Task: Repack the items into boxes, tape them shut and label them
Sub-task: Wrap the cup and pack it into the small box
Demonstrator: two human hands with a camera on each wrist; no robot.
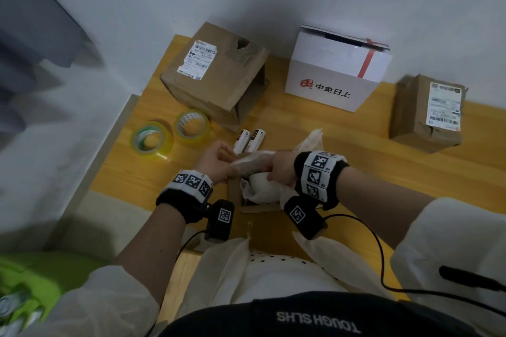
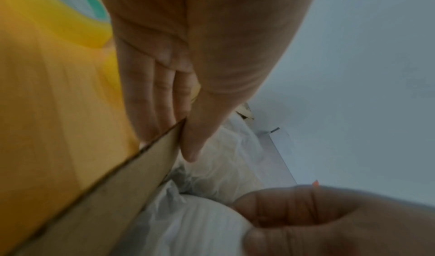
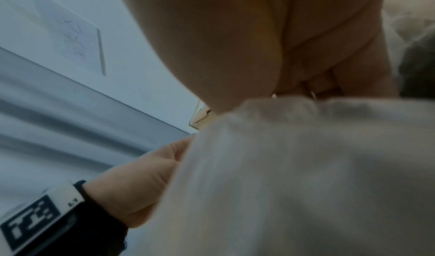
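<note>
From the head view, packing is judged barely begun: a white wrapped item (image 1: 262,186) is being pressed into a small open carton (image 1: 232,194) by the right hand (image 1: 282,169), fingers curled on crinkled film; two tape rolls (image 1: 191,126) lie unused. At the left wrist, a stiff cardboard flap (image 2: 132,176) is pinched by the left hand (image 2: 188,74). At the right wrist, soft wrapping (image 3: 294,167) is clutched.

Wooden table (image 1: 342,145), three boxes (image 1: 216,71), two tape rolls (image 1: 191,126), two tubes (image 1: 247,141)

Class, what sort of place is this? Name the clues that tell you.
Probably a room at home used for packing parcels: a wooden floor by a plain wall, labelled cardboard boxes and tape rolls.
</note>
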